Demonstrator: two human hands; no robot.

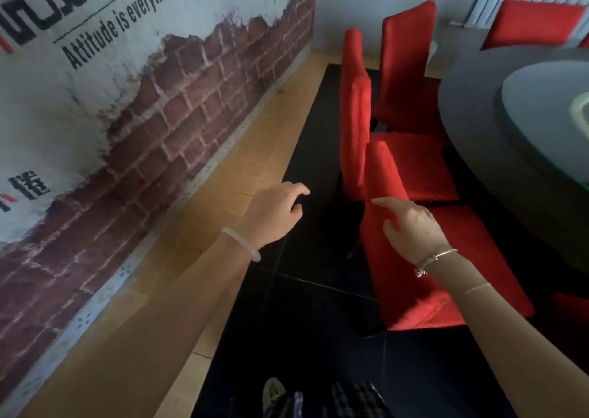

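The right hand point(411, 226) touches the nearest red chair point(401, 283) at its back, fingers uncurled (no clasp). The left hand point(274, 213) hovers released above the dark floor point(302, 306).

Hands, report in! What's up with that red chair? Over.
Right hand resting on backrest of nearest red chair. Left hand open, clear of it. Second chair close behind.
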